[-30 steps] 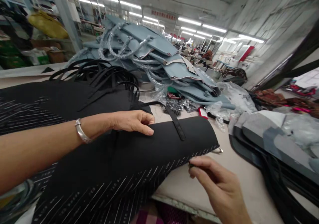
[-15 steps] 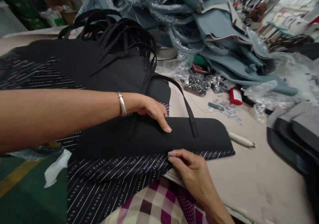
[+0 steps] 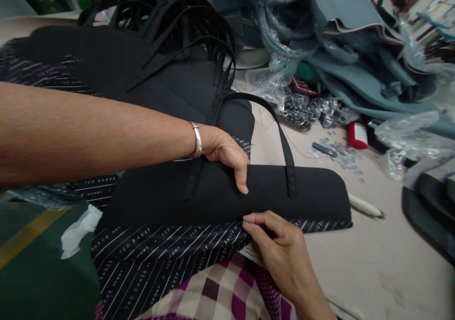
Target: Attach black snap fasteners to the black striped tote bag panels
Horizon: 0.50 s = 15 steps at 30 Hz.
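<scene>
A black bag panel [image 3: 220,187] with a strap handle [image 3: 284,149] lies across the table edge in front of me. Its striped, lettered lining [image 3: 167,242] spills out below toward my lap. My left hand [image 3: 231,156] reaches over from the left and grips the panel's far edge, thumb pressed on the black face and fingers hidden behind. Close below it, my right hand [image 3: 279,237] pinches thumb and forefinger together at the seam where panel meets lining. Whatever sits between those fingertips is too small to make out.
More black bag pieces with handles [image 3: 170,83] are piled at the back left. Blue-grey bags in plastic [image 3: 355,68] heap up behind. On the table lie a white pen-like tool [image 3: 366,206], small clear discs [image 3: 346,154], a red container [image 3: 357,135] and dark stacked pieces [image 3: 426,201].
The view has shifted, so the table things sit farther right. My left thumb now points more steeply down the panel, and more of the second handle end shows. My right hand keeps its pinch.
</scene>
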{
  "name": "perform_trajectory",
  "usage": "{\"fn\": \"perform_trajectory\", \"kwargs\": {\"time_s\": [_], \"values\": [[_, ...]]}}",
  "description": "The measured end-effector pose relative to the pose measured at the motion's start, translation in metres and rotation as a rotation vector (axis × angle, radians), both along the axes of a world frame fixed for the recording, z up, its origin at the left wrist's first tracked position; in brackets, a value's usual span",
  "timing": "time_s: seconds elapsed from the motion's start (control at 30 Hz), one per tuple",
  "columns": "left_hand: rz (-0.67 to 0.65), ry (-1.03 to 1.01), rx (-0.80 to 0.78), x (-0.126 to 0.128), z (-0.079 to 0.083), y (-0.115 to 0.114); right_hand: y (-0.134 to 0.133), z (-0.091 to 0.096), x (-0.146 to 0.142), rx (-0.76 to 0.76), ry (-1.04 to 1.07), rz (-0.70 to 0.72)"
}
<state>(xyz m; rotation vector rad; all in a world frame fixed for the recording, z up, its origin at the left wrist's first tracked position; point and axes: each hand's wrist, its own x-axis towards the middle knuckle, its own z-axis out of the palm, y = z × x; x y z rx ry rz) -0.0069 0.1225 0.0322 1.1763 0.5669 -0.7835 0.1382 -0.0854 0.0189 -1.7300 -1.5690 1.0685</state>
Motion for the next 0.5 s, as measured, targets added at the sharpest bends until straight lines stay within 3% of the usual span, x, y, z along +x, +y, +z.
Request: {"fn": "perform_trajectory", "kwargs": {"time_s": [0.17,0.37,0.5], "values": [[0.011,0.032,-0.009,0.0,-0.001,0.0,0.002,0.002,-0.001,0.056,-0.096,0.05],[-0.014,-0.003,-0.038,0.001,-0.005,-0.001,0.005,-0.001,-0.004,0.117,-0.261,-0.033],[-0.017,-0.013,0.028,0.005,0.006,-0.006,0.007,-0.006,-0.007,0.144,-0.306,-0.066]]}}
